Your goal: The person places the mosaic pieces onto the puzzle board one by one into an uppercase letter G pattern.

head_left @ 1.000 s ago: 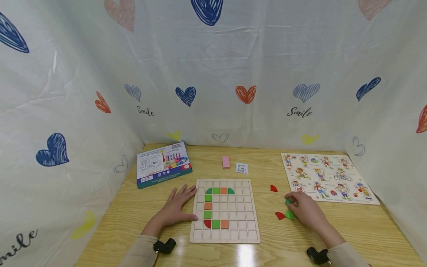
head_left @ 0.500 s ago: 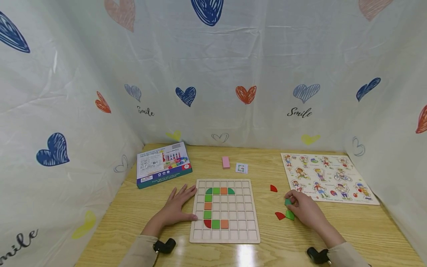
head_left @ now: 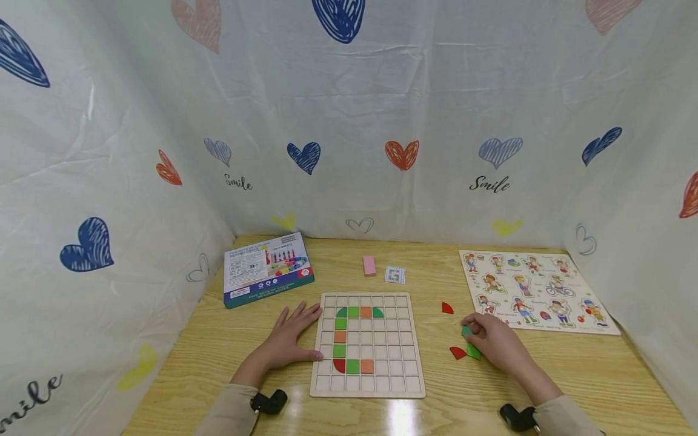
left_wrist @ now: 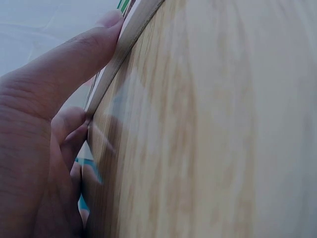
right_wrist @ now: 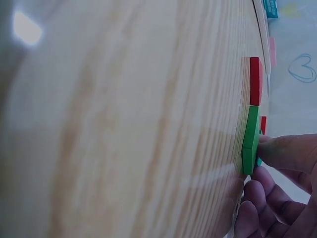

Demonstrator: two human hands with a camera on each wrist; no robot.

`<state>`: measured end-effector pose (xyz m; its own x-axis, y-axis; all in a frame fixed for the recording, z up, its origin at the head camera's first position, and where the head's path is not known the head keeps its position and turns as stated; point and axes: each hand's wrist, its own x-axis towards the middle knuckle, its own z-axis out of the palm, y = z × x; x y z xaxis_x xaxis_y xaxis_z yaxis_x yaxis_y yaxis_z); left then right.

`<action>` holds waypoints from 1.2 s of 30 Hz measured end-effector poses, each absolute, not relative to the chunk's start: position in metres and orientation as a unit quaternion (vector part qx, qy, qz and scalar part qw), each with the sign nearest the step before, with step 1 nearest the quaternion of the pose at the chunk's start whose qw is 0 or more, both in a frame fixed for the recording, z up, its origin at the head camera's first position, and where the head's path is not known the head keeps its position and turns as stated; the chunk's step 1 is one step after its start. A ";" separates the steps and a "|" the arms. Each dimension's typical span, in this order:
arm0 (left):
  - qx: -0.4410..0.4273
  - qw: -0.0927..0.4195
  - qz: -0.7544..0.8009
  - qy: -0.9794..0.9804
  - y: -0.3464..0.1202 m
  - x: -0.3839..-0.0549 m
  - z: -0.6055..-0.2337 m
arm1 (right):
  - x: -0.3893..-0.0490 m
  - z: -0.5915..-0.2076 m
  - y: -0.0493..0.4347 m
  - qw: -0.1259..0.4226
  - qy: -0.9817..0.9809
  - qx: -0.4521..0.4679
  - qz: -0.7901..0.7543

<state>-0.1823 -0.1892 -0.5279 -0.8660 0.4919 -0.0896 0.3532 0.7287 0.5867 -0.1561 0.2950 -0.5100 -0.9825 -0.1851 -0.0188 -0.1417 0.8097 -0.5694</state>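
A wooden grid board (head_left: 388,351) lies in front of me, with green, orange and red pieces set in a C shape on its left side. My left hand (head_left: 289,339) rests at the board's left edge, fingers spread and thumb on the rim. To the right of the board my right hand (head_left: 498,342) pinches a dark green piece (head_left: 466,330) between thumb and fingers, partly hidden. Just below the fingers lies a bright green square (head_left: 474,352), also seen in the right wrist view. A red quarter-round piece (head_left: 457,352) touches or nearly touches that square.
Another red quarter-round piece (head_left: 447,307) lies farther back. Behind the board are a pink block (head_left: 369,265) and a small pattern card (head_left: 395,275). A game box (head_left: 268,269) stands at the back left, and a picture puzzle board (head_left: 537,290) lies at the back right.
My right hand has shifted slightly left, with the dark green piece moving along in its fingers. My left hand and the grid board stay as they were.
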 end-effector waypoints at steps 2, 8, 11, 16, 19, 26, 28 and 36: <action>0.230 0.120 0.288 0.922 -0.189 -0.183 -0.528 | -0.156 -0.510 0.295 0.037 0.950 -0.087 -0.298; 0.230 0.119 0.290 0.921 -0.189 -0.183 -0.530 | -0.156 -0.512 0.294 0.038 0.948 -0.087 -0.302; 0.231 0.118 0.292 0.920 -0.190 -0.183 -0.530 | -0.156 -0.511 0.294 0.041 0.947 -0.085 -0.306; 0.232 0.119 0.294 0.920 -0.190 -0.183 -0.531 | -0.155 -0.511 0.293 0.042 0.943 -0.078 -0.320; 0.231 0.119 0.293 0.920 -0.190 -0.183 -0.531 | -0.154 -0.511 0.292 0.033 0.939 -0.086 -0.330; 0.226 0.121 0.286 0.923 -0.191 -0.182 -0.532 | -0.153 -0.509 0.285 0.011 0.929 -0.098 -0.357; 0.227 0.121 0.287 0.923 -0.191 -0.183 -0.532 | -0.153 -0.508 0.281 0.019 0.923 -0.101 -0.370; 0.225 0.120 0.287 0.924 -0.190 -0.183 -0.531 | -0.147 -0.499 0.256 0.057 0.904 -0.116 -0.406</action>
<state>-0.1829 -0.1904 -0.5311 -0.8703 0.4837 -0.0923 0.3465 0.7348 0.5832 -0.1468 0.2558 -0.4989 -0.9666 -0.2563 -0.0080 -0.1642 0.6426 -0.7484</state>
